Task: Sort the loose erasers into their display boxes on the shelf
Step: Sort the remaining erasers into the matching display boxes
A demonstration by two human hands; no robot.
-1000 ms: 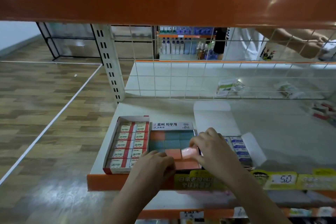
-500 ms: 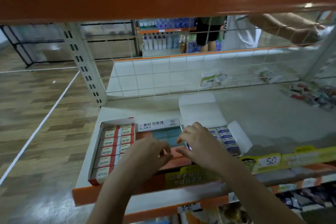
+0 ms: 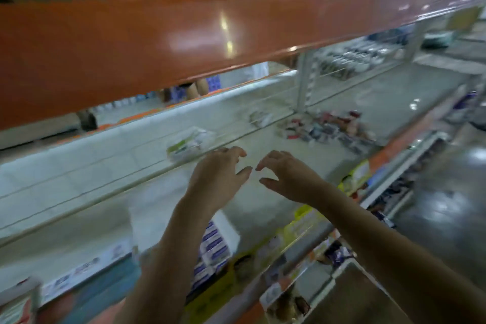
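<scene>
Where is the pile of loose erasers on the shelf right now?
The loose erasers lie on the shelf toward the right, beyond both empty hands, just right of the white upright post.

Bare shelf [image 3: 263, 144] is left between the hands and the loose eraser pile [image 3: 326, 129]; headroom is capped by the orange upper shelf edge [image 3: 184, 42].

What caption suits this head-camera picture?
Both empty hands, left hand and right hand, reach toward loose erasers on the shelf.
</scene>
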